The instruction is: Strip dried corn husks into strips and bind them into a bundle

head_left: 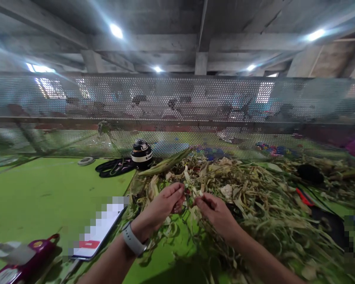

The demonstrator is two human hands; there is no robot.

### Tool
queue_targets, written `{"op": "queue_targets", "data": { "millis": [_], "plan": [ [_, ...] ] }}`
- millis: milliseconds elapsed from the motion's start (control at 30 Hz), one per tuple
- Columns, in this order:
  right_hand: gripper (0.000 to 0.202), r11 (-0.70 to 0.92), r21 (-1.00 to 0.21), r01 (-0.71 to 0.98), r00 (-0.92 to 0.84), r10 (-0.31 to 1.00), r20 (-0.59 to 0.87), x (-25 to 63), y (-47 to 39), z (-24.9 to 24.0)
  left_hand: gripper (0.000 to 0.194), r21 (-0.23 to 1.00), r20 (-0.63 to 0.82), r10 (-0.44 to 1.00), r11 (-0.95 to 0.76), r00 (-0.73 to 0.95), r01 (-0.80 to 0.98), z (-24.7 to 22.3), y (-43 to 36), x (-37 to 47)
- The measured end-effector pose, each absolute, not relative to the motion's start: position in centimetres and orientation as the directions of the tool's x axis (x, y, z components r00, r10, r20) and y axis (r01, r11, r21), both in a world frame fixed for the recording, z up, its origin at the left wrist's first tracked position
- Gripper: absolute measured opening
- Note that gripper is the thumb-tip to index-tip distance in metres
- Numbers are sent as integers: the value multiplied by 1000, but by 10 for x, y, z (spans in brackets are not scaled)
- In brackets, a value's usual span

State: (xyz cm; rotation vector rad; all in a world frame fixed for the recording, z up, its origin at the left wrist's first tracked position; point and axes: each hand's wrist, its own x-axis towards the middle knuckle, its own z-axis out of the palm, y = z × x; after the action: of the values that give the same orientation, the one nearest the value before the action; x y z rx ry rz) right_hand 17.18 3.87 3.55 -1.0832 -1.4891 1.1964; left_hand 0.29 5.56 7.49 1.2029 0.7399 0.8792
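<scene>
My left hand [172, 199], with a pale watch strap [133, 239] on the wrist, is closed in a pinch near the middle of the view. Close to its right, my right hand [210, 207] also has its fingers pinched together. Thin pale green plant strips [192, 189] show between and just beyond the fingertips, but the exact thing in each pinch is too small to tell. Around and behind both hands lies a heap of dry, pale green leaves and husks [263, 205].
A perforated metal screen [201, 100] stands behind the green table [47, 185]. A black round container [141, 154] stands at its foot. A phone [102, 228] and a purple power strip [32, 252] lie left; a black pouch [328, 223] lies right.
</scene>
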Motion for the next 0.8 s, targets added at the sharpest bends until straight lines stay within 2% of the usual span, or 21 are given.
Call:
{"op": "queue_targets", "data": {
  "millis": [167, 267, 333, 400, 500, 567, 667, 800],
  "plan": [
    [29, 269, -935, 230, -311, 931, 192, 174, 31, 41, 27, 999, 31, 901, -19, 432, -32, 63, 63, 3],
    [26, 314, -908, 277, -352, 913, 209, 173, 21, 49, 25, 979, 136, 920, -182, 368, 92, 55, 69, 4],
    [24, 377, -863, 335, -383, 892, 241, 171, 15, 52, 22, 964, 197, 925, -244, 326, 110, 51, 71, 4],
    [21, 488, -783, 386, -376, 858, 349, 169, 12, 54, 20, 964, 202, 932, -243, 300, 105, 50, 71, 5],
    [13, 660, -616, 429, -332, 750, 572, 170, 11, 56, 24, 968, 155, 925, -213, 347, 135, 50, 71, 6],
    [12, 711, -570, 411, -339, 700, 629, 171, 13, 57, 26, 964, 135, 906, -213, 400, 157, 49, 71, 7],
    [14, 693, -620, 367, -359, 721, 593, 173, 14, 59, 24, 945, 147, 903, -249, 405, 212, 47, 72, 9],
    [18, 580, -719, 384, -324, 813, 483, 172, 11, 60, 23, 919, 213, 924, -300, 318, 256, 44, 71, 14]
  ]
}}
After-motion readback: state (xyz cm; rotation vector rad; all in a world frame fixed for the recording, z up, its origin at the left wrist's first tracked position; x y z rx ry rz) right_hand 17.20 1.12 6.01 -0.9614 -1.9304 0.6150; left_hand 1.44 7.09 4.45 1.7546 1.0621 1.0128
